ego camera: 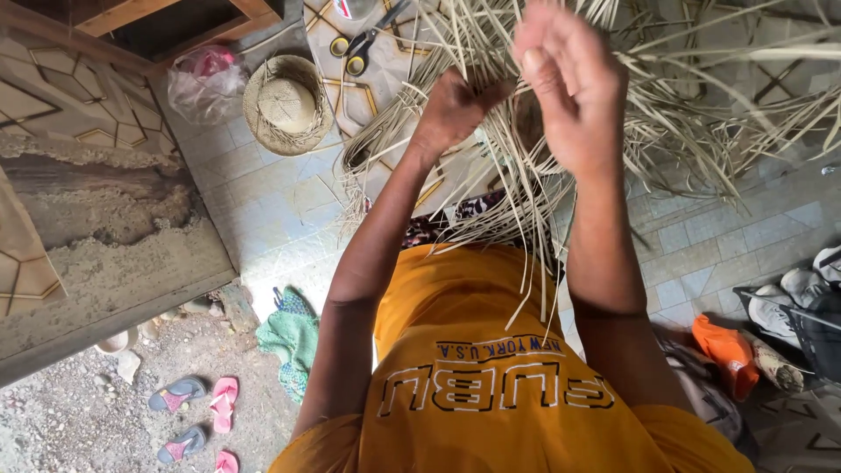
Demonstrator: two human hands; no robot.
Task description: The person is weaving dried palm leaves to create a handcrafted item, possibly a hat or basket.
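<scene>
From the head camera I look straight down over an orange shirt (491, 368) to both hands, raised close to the lens. My left hand (455, 109) is curled shut around a bunch of the dry straw strips (526, 184), which hang from it toward my lap. My right hand (569, 83) sits just beside it, higher and nearer the lens, fingers bent inward among the same strips; I cannot tell whether they actually pinch any. More loose straw fans out across the tiled floor (263, 201) beyond the hands. Further off lie a small woven straw hat (287, 103), a pair of yellow-handled scissors (361, 48) and a plastic bag (206, 79). Pink sandals (206, 398) rest on the gravel at lower left.
</scene>
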